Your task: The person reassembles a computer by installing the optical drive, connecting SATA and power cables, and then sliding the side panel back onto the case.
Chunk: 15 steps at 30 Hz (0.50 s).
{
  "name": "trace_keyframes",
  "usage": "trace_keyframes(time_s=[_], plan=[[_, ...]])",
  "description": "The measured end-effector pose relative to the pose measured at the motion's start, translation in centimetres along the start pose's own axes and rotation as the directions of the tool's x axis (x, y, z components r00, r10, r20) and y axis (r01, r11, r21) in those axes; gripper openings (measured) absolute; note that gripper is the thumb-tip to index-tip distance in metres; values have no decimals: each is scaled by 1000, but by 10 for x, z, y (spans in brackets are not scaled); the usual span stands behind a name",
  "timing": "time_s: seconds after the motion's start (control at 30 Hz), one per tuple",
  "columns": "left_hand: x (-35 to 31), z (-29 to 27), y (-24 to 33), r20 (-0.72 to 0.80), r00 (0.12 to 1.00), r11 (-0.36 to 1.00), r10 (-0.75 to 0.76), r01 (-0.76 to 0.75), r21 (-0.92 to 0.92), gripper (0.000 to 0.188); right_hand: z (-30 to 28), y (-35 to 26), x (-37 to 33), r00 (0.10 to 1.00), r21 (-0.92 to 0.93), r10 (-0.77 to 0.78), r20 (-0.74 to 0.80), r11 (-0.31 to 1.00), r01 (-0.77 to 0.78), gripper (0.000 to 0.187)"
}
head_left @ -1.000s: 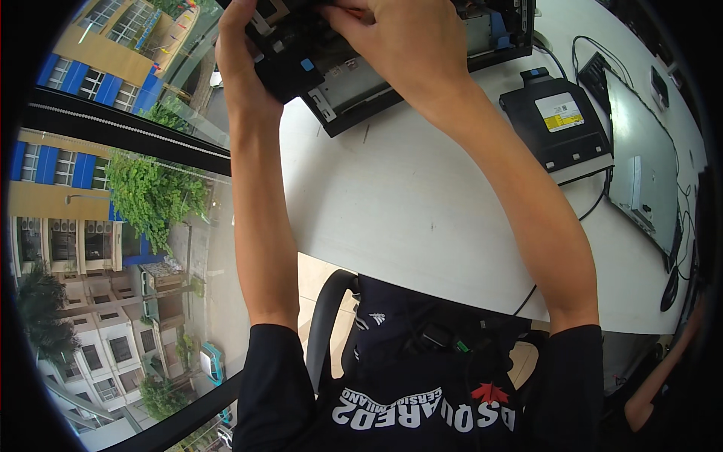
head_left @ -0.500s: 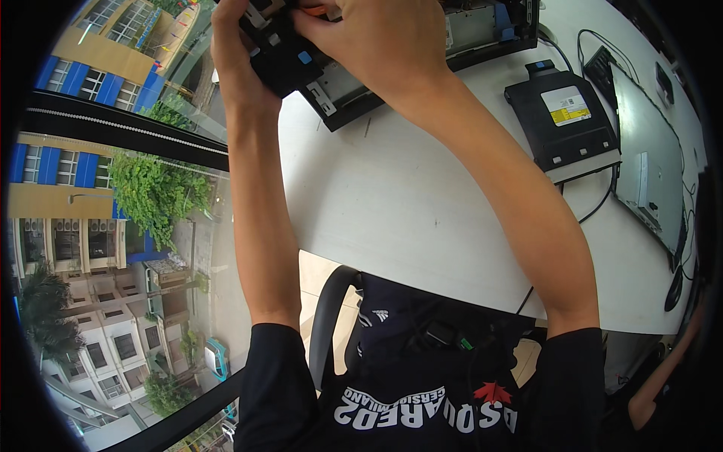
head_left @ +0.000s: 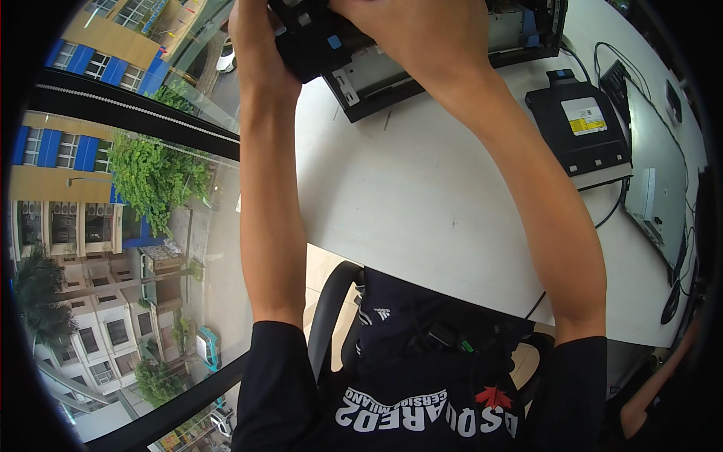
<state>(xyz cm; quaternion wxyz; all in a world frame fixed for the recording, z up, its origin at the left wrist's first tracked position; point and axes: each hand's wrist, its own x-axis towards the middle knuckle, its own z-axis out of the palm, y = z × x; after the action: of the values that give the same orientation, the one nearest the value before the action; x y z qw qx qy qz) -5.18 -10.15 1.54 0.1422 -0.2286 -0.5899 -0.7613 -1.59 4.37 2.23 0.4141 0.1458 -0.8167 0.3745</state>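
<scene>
An opened desktop computer case (head_left: 388,84), black with a bare metal inside, lies at the far edge of the view. At its left corner is a black plastic part with a blue tab (head_left: 312,49). My left hand (head_left: 260,45) is closed along the left side of that part, its fingertips cut off by the upper edge. My right hand (head_left: 429,30) reaches over the case from the right, its thumb side close to the black part. The right fingers are hidden behind the hand and beyond the frame.
On the white table (head_left: 399,188), a black drive-like unit with a white-and-yellow label (head_left: 584,120) lies to the right. Beyond it are a metal side panel (head_left: 655,203), cables and a black mouse (head_left: 670,307). A chair armrest (head_left: 335,301) and window (head_left: 90,248) are left; another person's arm (head_left: 655,392) shows lower right.
The table and case have shifted rightward and slightly up in view. Both hands stay at the case and black part; an orange piece near my right thumb no longer shows.
</scene>
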Motion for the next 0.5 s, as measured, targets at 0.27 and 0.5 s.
trace_keyframes(time_s=[0.27,0.5], plan=[[4,1,-4,-52,997,998,53,-54,-17,50,9,6,-6,993,-5,-73,-96,997,73,13],[-3,14,13,-111,987,993,-112,106,-57,52,11,7,-8,997,-69,-36,-67,997,32,11]])
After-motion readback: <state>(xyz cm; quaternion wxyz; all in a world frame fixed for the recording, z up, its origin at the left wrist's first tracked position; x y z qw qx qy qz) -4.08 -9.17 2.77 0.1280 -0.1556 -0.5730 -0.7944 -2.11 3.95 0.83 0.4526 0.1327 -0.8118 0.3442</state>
